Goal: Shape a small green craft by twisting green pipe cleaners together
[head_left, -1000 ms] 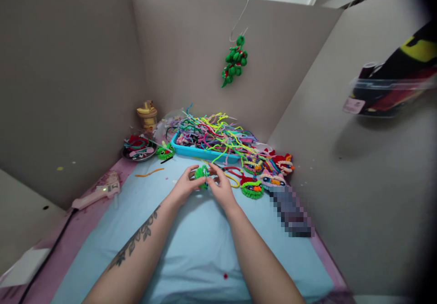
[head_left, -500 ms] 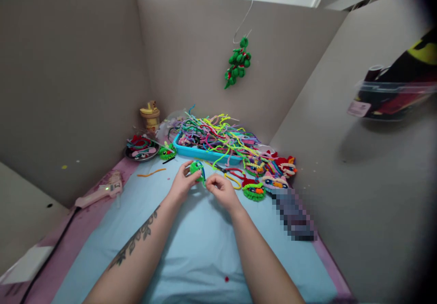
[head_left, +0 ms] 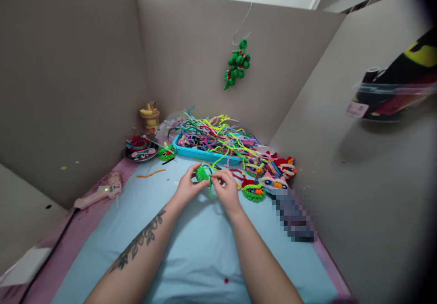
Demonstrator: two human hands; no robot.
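My left hand is closed on a fuzzy green pipe-cleaner piece, gripped between thumb and fingers above the blue cloth. A bit of blue shows along the piece's upper edge. On its right side, the fingertips of my right hand pinch a green pipe cleaner, which loops down below the piece. Just behind the right hand lie red-and-yellow-handled scissors, partly hidden by it.
A blue tray heaped with colourful pipe cleaners stands at the back. Finished bird-like pieces sit at the right, above a pixelated dark object. A pink glue gun with its cord lies left. Green pieces hang overhead.
Both hands have shifted slightly right with the green piece, which has been turned. The right fingers have come up against it, and a green loop now hangs below.
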